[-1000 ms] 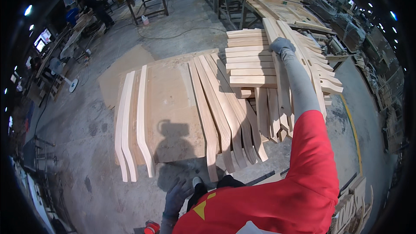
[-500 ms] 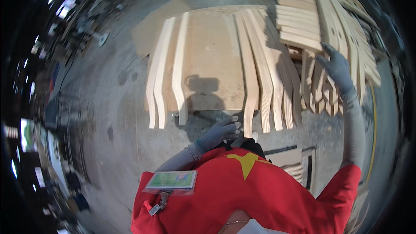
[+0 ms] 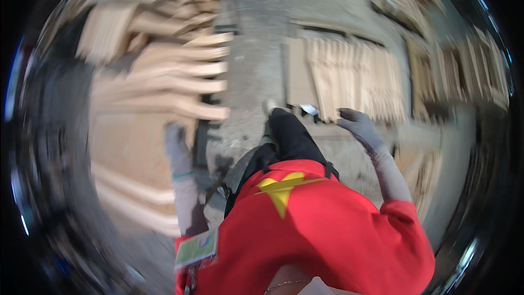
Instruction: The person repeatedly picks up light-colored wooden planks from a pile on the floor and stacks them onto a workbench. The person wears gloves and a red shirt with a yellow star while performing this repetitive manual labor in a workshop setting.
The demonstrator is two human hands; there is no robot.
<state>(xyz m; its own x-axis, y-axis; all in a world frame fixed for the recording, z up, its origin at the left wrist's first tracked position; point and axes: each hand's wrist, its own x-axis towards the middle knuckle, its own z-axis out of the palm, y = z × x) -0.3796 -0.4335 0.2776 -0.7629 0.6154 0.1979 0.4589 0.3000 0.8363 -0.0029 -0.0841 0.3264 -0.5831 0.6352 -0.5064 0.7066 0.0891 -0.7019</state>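
My left hand (image 3: 176,141), in a grey glove, hangs over a brown sheet (image 3: 131,134) at the left, below a row of bent wooden bars (image 3: 185,104). Motion smears its fingers, and nothing shows in its grasp. My right hand (image 3: 360,128), gloved too, is held out at the right with fingers loosely bent and apart, holding nothing visible. Just beyond it lies a row of pale shaped wooden pieces (image 3: 355,74), with a brown panel (image 3: 299,71) along their left side. Whether the right hand touches these pieces cannot be told.
A concrete floor strip (image 3: 254,49) runs between the wood on both sides, with my shoe (image 3: 269,105) on it. Stacked wood (image 3: 109,30) stands at the far left. More wooden parts (image 3: 401,0) lie at the far right. Two bent bars (image 3: 131,188) lie lower left.
My view has swung round to the right, so the sheet with the bars now lies at my left. My right hand has left the stacked wood; my left has moved out from my waist.
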